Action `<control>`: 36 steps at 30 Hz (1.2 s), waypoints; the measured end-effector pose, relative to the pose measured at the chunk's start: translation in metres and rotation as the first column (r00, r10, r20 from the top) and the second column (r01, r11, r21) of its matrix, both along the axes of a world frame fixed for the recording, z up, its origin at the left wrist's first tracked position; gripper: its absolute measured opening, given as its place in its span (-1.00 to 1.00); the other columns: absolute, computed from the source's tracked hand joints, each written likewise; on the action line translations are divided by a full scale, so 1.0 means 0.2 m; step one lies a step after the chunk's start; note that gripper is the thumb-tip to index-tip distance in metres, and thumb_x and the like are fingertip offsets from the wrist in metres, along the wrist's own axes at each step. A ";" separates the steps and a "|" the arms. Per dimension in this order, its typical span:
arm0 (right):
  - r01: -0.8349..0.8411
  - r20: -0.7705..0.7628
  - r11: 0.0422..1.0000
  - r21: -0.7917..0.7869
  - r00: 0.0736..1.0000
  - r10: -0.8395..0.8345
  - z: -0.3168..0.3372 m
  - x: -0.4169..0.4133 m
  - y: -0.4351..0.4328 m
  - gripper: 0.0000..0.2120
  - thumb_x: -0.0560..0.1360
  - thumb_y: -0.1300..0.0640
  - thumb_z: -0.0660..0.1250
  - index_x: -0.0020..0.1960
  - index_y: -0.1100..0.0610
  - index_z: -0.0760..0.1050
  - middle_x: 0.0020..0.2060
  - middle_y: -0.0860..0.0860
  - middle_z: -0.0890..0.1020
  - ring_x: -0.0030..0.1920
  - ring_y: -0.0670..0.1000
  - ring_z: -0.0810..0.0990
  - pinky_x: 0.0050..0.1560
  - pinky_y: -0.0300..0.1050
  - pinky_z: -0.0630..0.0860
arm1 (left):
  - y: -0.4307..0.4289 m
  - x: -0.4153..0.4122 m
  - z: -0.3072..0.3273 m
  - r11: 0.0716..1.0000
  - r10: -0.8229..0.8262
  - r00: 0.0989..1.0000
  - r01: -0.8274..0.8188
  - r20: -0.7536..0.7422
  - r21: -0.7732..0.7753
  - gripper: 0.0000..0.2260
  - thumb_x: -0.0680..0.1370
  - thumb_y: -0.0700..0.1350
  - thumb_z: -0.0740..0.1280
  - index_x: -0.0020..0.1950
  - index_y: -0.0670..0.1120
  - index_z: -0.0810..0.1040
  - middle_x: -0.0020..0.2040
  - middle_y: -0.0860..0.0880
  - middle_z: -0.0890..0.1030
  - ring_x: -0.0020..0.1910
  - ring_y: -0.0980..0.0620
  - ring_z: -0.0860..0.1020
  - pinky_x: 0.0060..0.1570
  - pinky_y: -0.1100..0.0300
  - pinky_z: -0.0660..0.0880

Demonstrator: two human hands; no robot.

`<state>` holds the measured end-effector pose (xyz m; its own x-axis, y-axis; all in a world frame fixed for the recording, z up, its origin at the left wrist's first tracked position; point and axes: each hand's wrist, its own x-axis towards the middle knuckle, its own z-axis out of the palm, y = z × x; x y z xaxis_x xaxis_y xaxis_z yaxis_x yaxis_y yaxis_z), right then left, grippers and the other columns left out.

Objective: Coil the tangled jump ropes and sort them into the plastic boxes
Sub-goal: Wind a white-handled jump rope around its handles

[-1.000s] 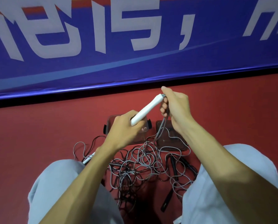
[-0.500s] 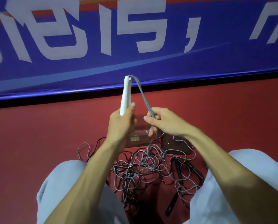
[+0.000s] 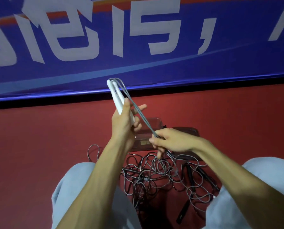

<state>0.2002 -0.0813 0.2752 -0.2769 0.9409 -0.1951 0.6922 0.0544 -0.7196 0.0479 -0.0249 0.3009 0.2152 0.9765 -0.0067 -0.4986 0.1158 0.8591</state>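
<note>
Fingers of the left hand curl round two white handles, held up together; the right hand pinches their grey cords lower right; tangled jump ropes lie on the red floor between the knees; two plastic boxes sit on the tangle's far side.

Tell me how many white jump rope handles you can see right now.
2. One white handle and a second white handle lie side by side in the left hand, tips up. Others may be hidden in the tangle of ropes below.
</note>
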 end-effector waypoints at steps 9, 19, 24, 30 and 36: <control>-0.076 0.186 0.997 -0.015 0.979 0.077 0.09 0.11 -0.06 -0.82 0.61 0.02 0.24 -0.16 -0.01 0.43 -0.36 -0.09 0.65 -0.29 -0.14 0.62 -0.16 -0.06 0.50 | 0.08 -0.07 -0.05 0.968 0.240 0.896 -0.190 -0.373 0.166 -0.78 0.64 0.10 0.21 -0.09 -0.01 0.38 -0.34 -0.01 0.43 -0.51 0.10 0.28 -0.51 0.25 0.24; 0.121 0.086 0.860 0.496 0.979 -0.187 0.22 0.24 -0.09 -0.84 0.59 0.17 0.27 0.10 0.06 0.60 -0.18 -0.18 0.61 -0.20 -0.24 0.57 -0.09 -0.25 0.48 | 0.05 -0.01 -0.13 0.853 0.279 0.161 0.410 -0.947 0.322 -0.58 0.56 0.35 0.06 0.12 0.08 0.48 -0.14 -0.05 0.63 -0.15 -0.15 0.58 -0.20 0.05 0.46; 0.268 0.003 0.729 0.629 0.938 -0.347 0.17 0.29 -0.05 -0.91 0.51 0.16 0.38 -0.04 0.07 0.67 -0.22 -0.13 0.62 -0.16 -0.11 0.55 -0.06 -0.13 0.47 | -0.02 0.05 -0.11 0.777 0.247 0.140 0.562 -0.959 0.283 -0.36 0.52 0.40 -0.21 -0.05 0.08 0.56 -0.23 0.00 0.59 -0.10 -0.16 0.56 -0.09 0.03 0.48; 0.599 -0.243 0.618 0.509 0.789 -0.565 0.17 0.31 -0.02 -0.82 0.27 -0.03 0.59 -0.27 0.03 0.66 -0.42 -0.16 0.61 -0.37 -0.23 0.50 -0.30 -0.37 0.40 | -0.12 0.07 -0.09 0.599 0.169 0.318 0.719 -0.933 0.354 -0.67 0.62 0.26 0.01 -0.20 0.26 0.48 -0.38 0.02 0.45 -0.35 -0.01 0.40 -0.30 0.10 0.29; 0.696 -0.644 0.717 -0.032 0.535 -0.547 0.16 0.30 0.00 -0.92 0.42 0.30 0.44 -0.25 0.20 0.63 -0.34 0.07 0.61 -0.48 -0.11 0.38 -0.50 -0.30 0.25 | -0.11 0.06 -0.06 0.735 0.071 0.653 0.477 -0.754 0.482 -0.71 0.55 -0.01 0.03 -0.20 0.19 0.51 -0.43 0.18 0.44 -0.47 0.21 0.34 -0.43 0.31 0.27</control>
<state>0.2598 -0.0821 0.3065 0.4131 0.9107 -0.0008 0.0629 -0.0294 -0.9976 0.0596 -0.0472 0.2897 0.6020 0.7376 0.3059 0.2351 -0.5298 0.8149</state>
